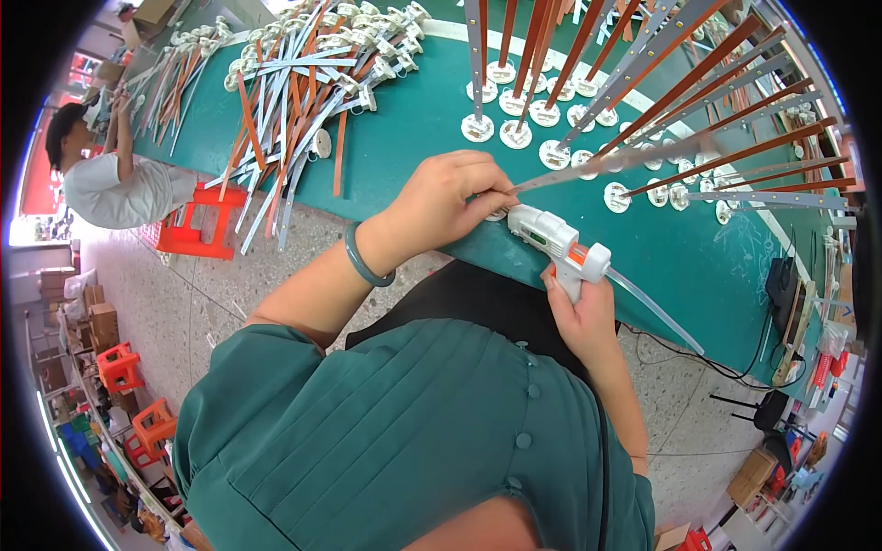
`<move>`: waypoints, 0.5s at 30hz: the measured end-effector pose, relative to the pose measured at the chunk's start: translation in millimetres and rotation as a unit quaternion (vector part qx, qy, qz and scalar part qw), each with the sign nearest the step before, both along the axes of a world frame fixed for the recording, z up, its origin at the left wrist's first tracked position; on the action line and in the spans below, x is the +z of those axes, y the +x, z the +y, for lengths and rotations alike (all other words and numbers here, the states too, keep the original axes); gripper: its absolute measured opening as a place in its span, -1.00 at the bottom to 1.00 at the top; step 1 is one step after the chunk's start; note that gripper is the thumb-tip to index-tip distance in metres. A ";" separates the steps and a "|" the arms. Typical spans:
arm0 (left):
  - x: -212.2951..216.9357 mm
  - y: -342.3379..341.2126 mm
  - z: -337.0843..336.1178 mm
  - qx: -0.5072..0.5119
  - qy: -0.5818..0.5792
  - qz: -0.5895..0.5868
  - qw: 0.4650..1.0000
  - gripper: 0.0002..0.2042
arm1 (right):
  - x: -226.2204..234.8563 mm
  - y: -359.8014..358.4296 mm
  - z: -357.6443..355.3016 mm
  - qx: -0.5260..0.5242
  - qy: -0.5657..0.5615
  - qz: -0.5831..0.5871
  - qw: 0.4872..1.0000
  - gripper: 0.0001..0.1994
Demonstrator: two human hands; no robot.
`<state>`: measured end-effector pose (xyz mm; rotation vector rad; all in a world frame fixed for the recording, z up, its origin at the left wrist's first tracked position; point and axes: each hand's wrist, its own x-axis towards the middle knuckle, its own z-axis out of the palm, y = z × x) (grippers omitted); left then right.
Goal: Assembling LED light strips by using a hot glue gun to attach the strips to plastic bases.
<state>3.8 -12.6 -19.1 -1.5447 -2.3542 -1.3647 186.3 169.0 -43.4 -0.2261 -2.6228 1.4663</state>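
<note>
My right hand [588,321] is wrapped round the grip of a white hot glue gun [548,231]. A long clear glue stick [657,312] juts from the gun's back end. My left hand [450,197] pinches the lower end of a thin LED strip [597,167], which slants up to the right, blurred along its length. Under those fingers a small pale round base [497,216] shows only in part. The gun's nozzle is close beside my left fingertips; whether it touches the strip or base is hidden.
Many strips on white round bases [554,154] stand on the green table [395,151] ahead and to the right. A tangled heap of strips [303,101] lies left, overhanging the edge. A black cable [726,369] runs at right. Far left, another person [119,179] works beside a red stool [197,225].
</note>
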 end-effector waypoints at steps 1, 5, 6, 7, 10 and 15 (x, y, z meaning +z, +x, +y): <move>-0.2 -0.3 0.6 -0.001 0.000 0.001 1.000 -0.95 | -1.6 0.7 0.4 0.001 -0.003 -0.003 1.000 -0.88; -2.5 -0.2 -0.5 0.001 0.005 -0.017 1.000 -0.94 | -2.7 0.5 -0.8 -0.003 0.009 0.022 1.000 -0.86; -2.8 -0.2 -0.6 0.000 0.008 -0.015 1.000 -0.94 | -2.1 0.8 -0.7 -0.005 0.009 0.016 1.000 -0.85; -3.2 -0.2 -0.4 0.000 0.008 -0.014 1.000 -0.94 | -1.7 1.1 -0.6 -0.005 0.010 0.010 1.000 -0.84; -1.7 1.6 -0.7 0.000 0.013 -0.019 1.000 -0.94 | -1.4 2.7 -0.2 -0.002 0.002 0.008 1.000 -0.83; 5.9 1.3 -1.8 -0.003 -0.015 -0.029 0.999 -0.95 | -3.2 5.8 5.1 0.003 -0.043 0.007 0.999 -0.83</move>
